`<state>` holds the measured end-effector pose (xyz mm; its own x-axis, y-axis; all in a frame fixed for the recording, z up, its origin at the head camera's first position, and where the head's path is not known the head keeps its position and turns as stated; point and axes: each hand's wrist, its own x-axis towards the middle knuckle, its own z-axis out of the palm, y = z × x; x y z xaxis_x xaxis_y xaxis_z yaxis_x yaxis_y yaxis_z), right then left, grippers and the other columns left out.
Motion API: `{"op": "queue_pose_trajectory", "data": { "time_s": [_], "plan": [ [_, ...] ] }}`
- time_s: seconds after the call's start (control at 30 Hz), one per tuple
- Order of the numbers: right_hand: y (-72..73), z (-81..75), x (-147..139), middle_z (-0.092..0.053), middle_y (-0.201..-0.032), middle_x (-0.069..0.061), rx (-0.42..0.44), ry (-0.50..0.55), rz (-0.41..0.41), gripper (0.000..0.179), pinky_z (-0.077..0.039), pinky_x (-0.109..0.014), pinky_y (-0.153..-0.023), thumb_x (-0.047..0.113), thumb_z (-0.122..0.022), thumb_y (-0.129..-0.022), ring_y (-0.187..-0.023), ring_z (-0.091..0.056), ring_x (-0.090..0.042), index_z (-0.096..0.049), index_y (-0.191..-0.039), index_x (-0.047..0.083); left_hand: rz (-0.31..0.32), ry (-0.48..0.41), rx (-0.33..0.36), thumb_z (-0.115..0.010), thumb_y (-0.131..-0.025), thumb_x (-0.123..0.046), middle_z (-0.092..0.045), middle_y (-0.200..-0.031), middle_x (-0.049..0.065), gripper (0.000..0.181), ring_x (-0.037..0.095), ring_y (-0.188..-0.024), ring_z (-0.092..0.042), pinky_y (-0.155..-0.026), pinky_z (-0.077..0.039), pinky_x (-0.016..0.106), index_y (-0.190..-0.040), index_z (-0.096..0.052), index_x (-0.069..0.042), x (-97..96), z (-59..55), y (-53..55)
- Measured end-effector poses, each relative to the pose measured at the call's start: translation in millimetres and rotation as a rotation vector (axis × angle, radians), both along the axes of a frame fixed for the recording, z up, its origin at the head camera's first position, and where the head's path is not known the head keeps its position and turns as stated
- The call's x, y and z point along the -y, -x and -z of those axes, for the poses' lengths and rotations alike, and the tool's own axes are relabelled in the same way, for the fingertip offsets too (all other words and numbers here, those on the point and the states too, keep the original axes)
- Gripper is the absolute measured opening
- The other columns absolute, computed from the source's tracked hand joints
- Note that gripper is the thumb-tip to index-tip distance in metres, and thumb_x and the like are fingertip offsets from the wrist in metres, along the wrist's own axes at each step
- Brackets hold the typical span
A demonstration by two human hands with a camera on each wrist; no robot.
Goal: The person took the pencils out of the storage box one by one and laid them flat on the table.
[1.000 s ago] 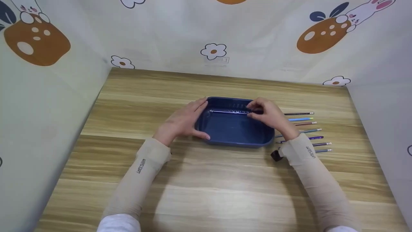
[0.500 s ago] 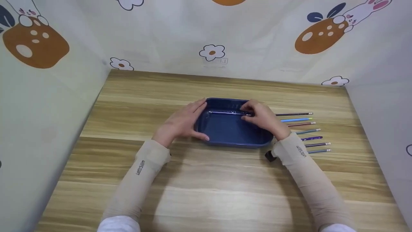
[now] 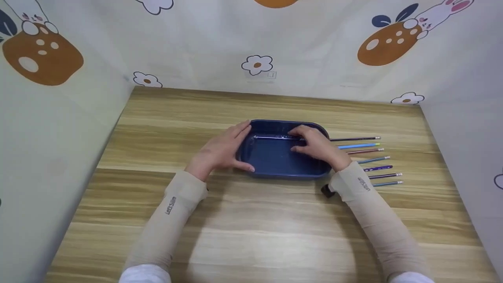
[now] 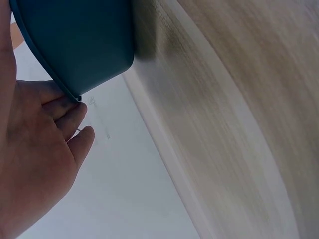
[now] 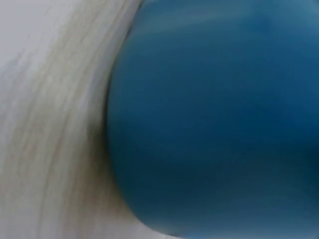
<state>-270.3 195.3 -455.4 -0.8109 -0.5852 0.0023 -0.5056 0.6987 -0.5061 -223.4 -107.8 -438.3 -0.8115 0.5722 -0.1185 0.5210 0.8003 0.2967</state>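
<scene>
A dark blue plastic tray (image 3: 289, 161) stands on the wooden table. My left hand (image 3: 220, 149) grips its left end, the thumb by the near corner and the fingers along the far corner. In the left wrist view, fingertips of the left hand (image 4: 45, 139) meet the rim of the tray (image 4: 75, 40). Inside the tray a dark pencil (image 3: 271, 137) lies along the far side. My right hand (image 3: 316, 145) reaches over the tray's right end, thumb and fingers spread apart around the pencil's right part. The tray's blurred wall (image 5: 199, 124) fills most of the right wrist view, hiding that hand.
Several pencils lie in a row to the right of the tray, among them a light blue one (image 3: 357, 146), a dark red one (image 3: 365, 151) and a purple one (image 3: 379, 168). Printed cloth walls (image 3: 204, 67) enclose the table (image 3: 275, 232) at the back and sides.
My right hand has moved left, further into the tray, uncovering more of the pencils on the table. My left hand stays at the tray's left end. The view has shifted slightly.
</scene>
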Motion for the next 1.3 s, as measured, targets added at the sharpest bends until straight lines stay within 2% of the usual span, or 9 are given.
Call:
{"op": "queue_pose_trajectory", "data": {
  "time_s": [0.13, 0.23, 0.4, 0.53, 0.73, 1.07, 1.3],
  "plan": [
    [0.1, 2.2, 3, -0.062, -0.119, -0.016, 0.006, -0.053, -0.017, 0.04, -0.044, -0.043, -0.1, 0.011, -0.071, -0.082, -0.113, -0.055, -0.029, -0.061, -0.119, 0.0, -0.006, 0.002, -0.005, -0.061, -0.062, -0.079, 0.001, -0.16, 0.002, 0.126, 0.023, -0.146, -0.008, -0.119, -0.016, 0.038, -0.152, -0.008, -0.009, -0.1, -0.2, -0.2],
    [0.1, 4.7, 4, -0.063, -0.11, -0.015, -0.013, -0.082, -0.033, 0.036, -0.048, -0.041, -0.093, 0.003, -0.071, -0.078, -0.104, -0.058, -0.028, -0.065, -0.114, 0.0, -0.007, 0.002, -0.003, -0.061, -0.062, -0.08, 0.0, -0.16, 0.003, 0.126, 0.023, -0.146, -0.008, -0.119, -0.015, 0.038, -0.152, -0.008, -0.009, -0.7, -0.1, -0.3],
    [0.0, 7.5, 5, -0.064, -0.088, -0.011, -0.034, -0.045, -0.059, 0.025, -0.052, -0.036, -0.075, -0.008, -0.067, -0.072, -0.082, -0.061, -0.024, -0.068, -0.096, 0.0, -0.011, 0.0, 0.001, -0.063, -0.062, -0.078, -0.001, -0.16, 0.004, 0.126, 0.023, -0.146, -0.008, -0.119, -0.015, 0.039, -0.152, -0.008, -0.009, -1.2, 0.2, -0.6],
    [-0.4, 6.5, 5, -0.065, -0.081, -0.008, -0.012, -0.015, -0.057, 0.022, -0.053, -0.033, -0.069, -0.009, -0.062, -0.071, -0.075, -0.061, -0.019, -0.067, -0.089, 0.002, -0.014, -0.005, -0.006, -0.064, -0.062, -0.077, 0.0, -0.16, 0.004, 0.126, 0.023, -0.146, -0.008, -0.119, -0.015, 0.039, -0.152, -0.008, -0.01, -1.2, 1.2, -0.3],
    [-2.1, 2.3, 3, -0.067, -0.081, -0.006, 0.045, 0.031, -0.03, 0.02, -0.054, -0.031, -0.067, -0.005, -0.062, -0.073, -0.074, -0.061, -0.016, -0.069, -0.088, 0.005, -0.004, -0.006, -0.024, -0.063, -0.061, -0.078, -0.002, -0.16, 0.004, 0.127, 0.025, -0.145, -0.01, -0.119, -0.016, 0.039, -0.152, -0.01, -0.008, -1.6, 2.2, 0.0],
    [-6.7, -7.5, -5, -0.067, -0.086, -0.007, 0.072, 0.138, -0.019, 0.018, -0.052, -0.028, -0.066, -0.002, -0.063, -0.076, -0.075, -0.059, -0.015, -0.068, -0.093, 0.004, 0.008, 0.003, -0.034, -0.055, -0.058, -0.085, -0.004, -0.16, 0.006, 0.13, 0.025, -0.145, -0.012, -0.119, -0.016, 0.038, -0.152, -0.011, -0.007, -1.0, 2.6, 1.3],
    [-12.9, -17.2, -15, -0.065, -0.093, -0.007, 0.16, 0.225, 0.014, 0.019, -0.049, -0.025, -0.068, -0.003, -0.06, -0.079, -0.079, -0.056, -0.016, -0.067, -0.096, 0.005, 0.009, 0.0, -0.034, -0.054, -0.058, -0.086, -0.005, -0.159, 0.006, 0.13, 0.025, -0.145, -0.012, -0.119, -0.016, 0.038, -0.152, -0.011, -0.007, -1.1, 2.7, 1.6]
  ]
}}
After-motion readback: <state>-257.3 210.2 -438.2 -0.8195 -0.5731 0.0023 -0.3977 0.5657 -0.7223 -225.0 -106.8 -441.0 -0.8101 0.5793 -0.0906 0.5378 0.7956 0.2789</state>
